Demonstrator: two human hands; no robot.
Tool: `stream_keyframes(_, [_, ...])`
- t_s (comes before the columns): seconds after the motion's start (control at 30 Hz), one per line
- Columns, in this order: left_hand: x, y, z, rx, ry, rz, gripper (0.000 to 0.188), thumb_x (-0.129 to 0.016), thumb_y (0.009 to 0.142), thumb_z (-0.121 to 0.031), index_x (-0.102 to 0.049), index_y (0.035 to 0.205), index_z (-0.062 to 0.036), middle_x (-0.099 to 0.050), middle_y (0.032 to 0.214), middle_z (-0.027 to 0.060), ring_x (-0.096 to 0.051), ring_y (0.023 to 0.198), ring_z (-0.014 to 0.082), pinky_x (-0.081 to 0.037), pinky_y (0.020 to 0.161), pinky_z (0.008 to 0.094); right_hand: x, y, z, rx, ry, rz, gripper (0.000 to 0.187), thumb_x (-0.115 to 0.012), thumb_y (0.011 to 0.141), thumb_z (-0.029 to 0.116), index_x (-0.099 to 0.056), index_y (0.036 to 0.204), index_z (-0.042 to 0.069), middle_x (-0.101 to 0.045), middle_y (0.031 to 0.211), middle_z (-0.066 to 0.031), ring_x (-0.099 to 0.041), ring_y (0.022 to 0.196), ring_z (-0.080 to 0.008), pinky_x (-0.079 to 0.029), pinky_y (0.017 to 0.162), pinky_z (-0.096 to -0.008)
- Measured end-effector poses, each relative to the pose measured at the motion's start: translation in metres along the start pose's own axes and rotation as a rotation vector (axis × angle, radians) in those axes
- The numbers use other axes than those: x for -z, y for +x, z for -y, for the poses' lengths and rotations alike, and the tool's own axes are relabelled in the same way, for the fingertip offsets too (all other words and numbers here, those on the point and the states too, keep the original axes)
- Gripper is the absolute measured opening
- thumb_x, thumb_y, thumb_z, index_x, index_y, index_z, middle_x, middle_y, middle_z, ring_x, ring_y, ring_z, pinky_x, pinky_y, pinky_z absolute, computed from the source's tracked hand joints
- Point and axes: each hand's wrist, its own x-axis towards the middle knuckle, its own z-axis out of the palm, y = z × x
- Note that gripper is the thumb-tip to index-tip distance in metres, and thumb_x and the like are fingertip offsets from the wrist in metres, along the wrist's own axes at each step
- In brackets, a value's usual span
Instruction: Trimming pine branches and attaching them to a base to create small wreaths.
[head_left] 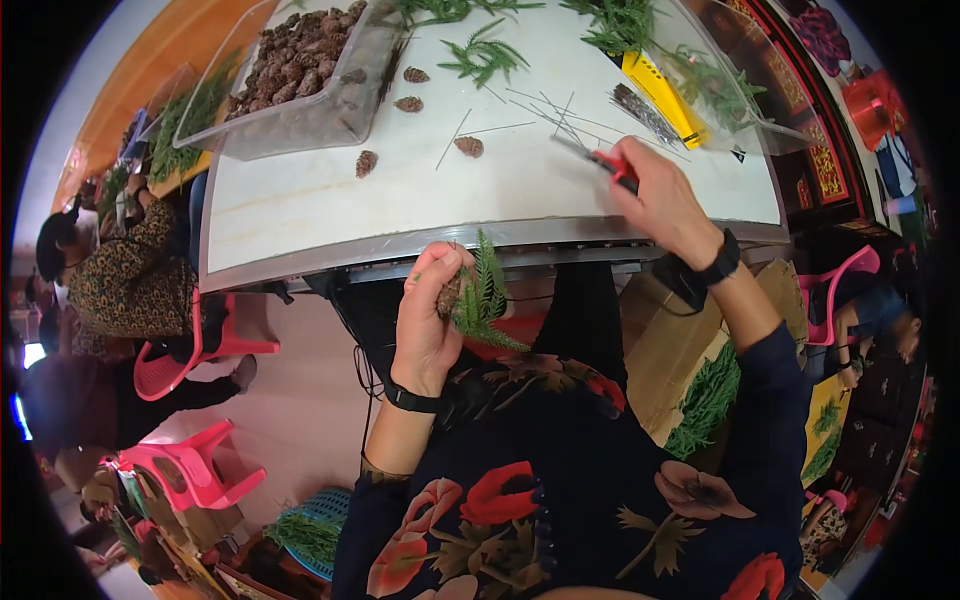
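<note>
White worktable [300, 215] in a busy room, metal edge nearest the wearer. Clear bin [340, 135] of pine cones at its left, loose thin wires [470, 128] mid-table, yellow packet [668, 100] at right.

Left hand [425, 305]: fingers closed on a brown pine cone [451, 296] and green artificial sprig [488, 285], just off the table's near edge. Right hand [655, 195]: fingers wrapped round a red-handled tool [612, 167], blurred, pliers or scissors; tip by the wires, contact unclear.

Risks, my read: loosened left grip could drop the cone, nothing visible under it but lap or floor. Crossed wires could snag and drag together.

Sprig: one frond points up toward the table, long axis near-vertical in view; another angles lower right. Cone axis: can't tell, fingers cover it.
</note>
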Motion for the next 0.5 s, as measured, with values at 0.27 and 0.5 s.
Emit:
stream_keyframes(0.27, [-0.008,0.003,0.003,0.109,0.003,0.105,0.009,-0.061,0.090,-0.015,-0.058,0.091,-0.0061,-0.061,0.086,0.0021,-0.055,0.072,0.0093,-0.046,0.066,0.0230,0.005,-0.004,0.046,0.444,0.321,0.366,0.028,-0.063,0.082,0.011,-0.055,0.109,0.007,-0.057,0.097,-0.0129,-0.058,0.092,-0.0340,-0.048,0.078,-0.0400])
stream_keyframes(0.5, [-0.003,0.000,0.000,0.126,-0.002,0.074,0.010,-0.061,0.089,-0.015,-0.057,0.092,-0.0055,-0.061,0.084,0.0028,-0.054,0.071,0.0087,-0.045,0.064,0.0219,0.005,-0.004,0.054,0.432,0.334,0.430,0.028,-0.063,0.082,0.012,-0.056,0.109,0.007,-0.057,0.099,-0.0131,-0.057,0.095,-0.0337,-0.047,0.080,-0.0403])
